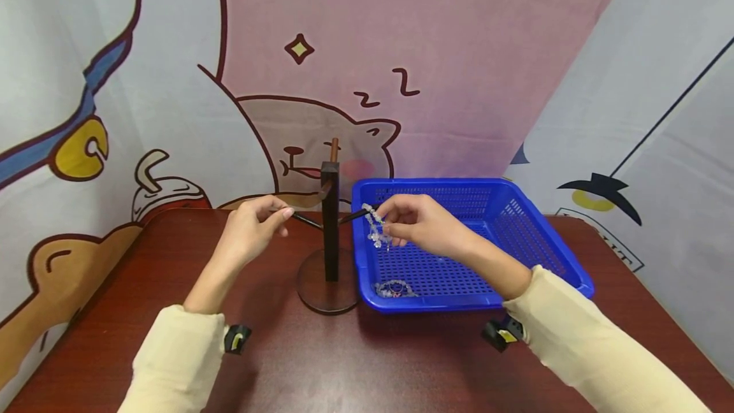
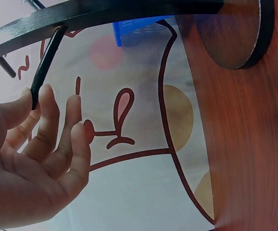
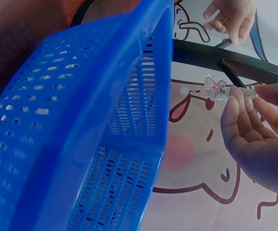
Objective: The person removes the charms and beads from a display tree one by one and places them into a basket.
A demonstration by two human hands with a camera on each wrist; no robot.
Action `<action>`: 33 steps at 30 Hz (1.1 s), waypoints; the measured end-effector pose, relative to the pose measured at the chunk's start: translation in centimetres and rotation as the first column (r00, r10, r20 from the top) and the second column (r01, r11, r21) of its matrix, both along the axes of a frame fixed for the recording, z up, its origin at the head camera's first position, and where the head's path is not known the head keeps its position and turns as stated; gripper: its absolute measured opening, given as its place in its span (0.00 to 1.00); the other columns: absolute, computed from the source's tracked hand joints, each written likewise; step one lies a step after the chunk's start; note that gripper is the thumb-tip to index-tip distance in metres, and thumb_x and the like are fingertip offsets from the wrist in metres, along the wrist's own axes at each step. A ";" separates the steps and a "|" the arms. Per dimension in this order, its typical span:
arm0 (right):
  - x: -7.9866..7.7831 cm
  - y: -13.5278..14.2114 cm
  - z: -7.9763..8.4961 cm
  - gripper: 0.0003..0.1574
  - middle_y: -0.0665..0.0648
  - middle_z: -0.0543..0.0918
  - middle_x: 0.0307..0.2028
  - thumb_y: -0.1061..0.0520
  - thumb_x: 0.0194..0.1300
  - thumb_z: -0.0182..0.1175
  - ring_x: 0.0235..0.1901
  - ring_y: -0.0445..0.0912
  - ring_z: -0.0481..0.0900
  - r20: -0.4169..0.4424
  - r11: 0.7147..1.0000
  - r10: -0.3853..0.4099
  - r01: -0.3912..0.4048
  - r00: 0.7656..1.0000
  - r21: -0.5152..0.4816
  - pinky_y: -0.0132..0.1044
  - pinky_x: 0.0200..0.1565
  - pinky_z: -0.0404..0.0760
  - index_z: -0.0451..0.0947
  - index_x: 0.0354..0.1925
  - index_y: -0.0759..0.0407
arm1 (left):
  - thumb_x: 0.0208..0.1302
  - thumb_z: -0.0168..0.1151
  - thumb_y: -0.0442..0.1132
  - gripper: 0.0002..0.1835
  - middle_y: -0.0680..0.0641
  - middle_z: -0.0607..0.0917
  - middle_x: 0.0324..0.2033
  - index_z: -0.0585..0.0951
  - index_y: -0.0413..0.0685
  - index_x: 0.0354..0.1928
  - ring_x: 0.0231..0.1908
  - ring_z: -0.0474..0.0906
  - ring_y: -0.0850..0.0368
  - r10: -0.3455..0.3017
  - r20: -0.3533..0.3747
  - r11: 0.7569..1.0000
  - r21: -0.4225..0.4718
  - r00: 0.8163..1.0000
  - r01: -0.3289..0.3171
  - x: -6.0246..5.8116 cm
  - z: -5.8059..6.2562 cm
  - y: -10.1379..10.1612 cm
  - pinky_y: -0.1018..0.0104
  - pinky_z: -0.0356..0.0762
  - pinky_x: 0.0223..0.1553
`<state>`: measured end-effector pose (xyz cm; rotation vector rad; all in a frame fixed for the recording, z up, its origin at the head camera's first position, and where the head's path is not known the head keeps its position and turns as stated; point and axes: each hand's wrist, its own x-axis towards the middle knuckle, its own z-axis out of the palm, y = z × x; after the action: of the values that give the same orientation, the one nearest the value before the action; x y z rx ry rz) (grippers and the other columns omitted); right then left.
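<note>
A dark wooden stand (image 1: 331,228) with a round base and cross pegs stands upright on the table. My left hand (image 1: 252,228) pinches the left end of its lower peg (image 2: 47,62) between thumb and fingertip, the other fingers loosely bent. My right hand (image 1: 427,225) pinches a bracelet of clear and pale beads (image 1: 375,238) at the right end of that peg. In the right wrist view a pinkish butterfly-like charm (image 3: 215,89) shows on it. Whether the beads loop round the peg, I cannot tell.
A blue plastic basket (image 1: 436,303) sits right of the stand, under my right hand. Another beaded bracelet (image 1: 395,289) lies in its near left corner. The reddish-brown table (image 1: 275,349) meets a cartoon-printed cloth (image 1: 459,81) behind.
</note>
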<state>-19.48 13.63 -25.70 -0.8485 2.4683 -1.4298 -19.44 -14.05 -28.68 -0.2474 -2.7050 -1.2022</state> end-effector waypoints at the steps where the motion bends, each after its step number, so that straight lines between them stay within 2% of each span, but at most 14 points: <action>1: 0.0 0.1 0.0 0.09 0.65 0.78 0.27 0.70 0.59 0.55 0.25 0.52 0.78 -0.002 1.000 -0.002 0.002 1.000 0.001 0.40 0.29 0.78 0.75 0.40 0.69 | 0.65 0.55 0.42 0.08 0.49 0.82 0.19 0.80 0.45 0.38 0.21 0.71 0.57 0.000 0.001 1.000 0.000 1.000 0.000 0.0 0.0 0.0 0.63 0.66 0.27; 11: 0.0 1.1 0.6 0.09 0.65 0.78 0.28 0.70 0.59 0.55 0.24 0.51 0.77 -0.012 0.999 -0.028 0.028 1.000 0.015 0.37 0.28 0.77 0.74 0.40 0.70 | 0.65 0.55 0.42 0.09 0.46 0.82 0.20 0.80 0.45 0.38 0.21 0.71 0.56 -0.004 0.002 1.000 0.005 1.000 0.004 -0.1 -0.1 0.0 0.63 0.66 0.28; 18: -0.2 1.9 0.7 0.09 0.59 0.79 0.26 0.70 0.58 0.56 0.23 0.48 0.77 -0.037 0.999 -0.043 0.044 0.998 0.018 0.39 0.28 0.77 0.74 0.40 0.70 | 0.65 0.55 0.42 0.09 0.48 0.82 0.19 0.80 0.45 0.39 0.21 0.71 0.57 0.002 0.009 1.000 0.005 1.000 -0.002 0.0 0.0 0.0 0.63 0.66 0.28; 27: 0.1 2.9 0.7 0.09 0.58 0.79 0.26 0.70 0.59 0.55 0.24 0.50 0.77 -0.021 0.996 -0.065 0.067 0.998 0.058 0.41 0.29 0.78 0.74 0.40 0.70 | 0.65 0.55 0.41 0.09 0.49 0.81 0.18 0.80 0.43 0.39 0.22 0.71 0.56 0.000 0.014 1.000 0.009 1.000 0.000 0.1 0.0 0.0 0.63 0.66 0.28; 33: 0.4 3.7 0.3 0.09 0.58 0.78 0.27 0.69 0.60 0.55 0.25 0.51 0.77 -0.016 0.994 -0.058 0.059 0.998 0.093 0.38 0.29 0.77 0.74 0.41 0.70 | 0.65 0.55 0.41 0.09 0.49 0.81 0.18 0.80 0.44 0.39 0.21 0.70 0.56 -0.003 0.010 1.000 0.010 1.000 0.002 0.1 -0.1 0.0 0.63 0.66 0.27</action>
<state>-19.07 17.35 -25.37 -0.7752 2.5677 -1.3190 -19.33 -14.04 -28.75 -0.2441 -2.7071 -1.2208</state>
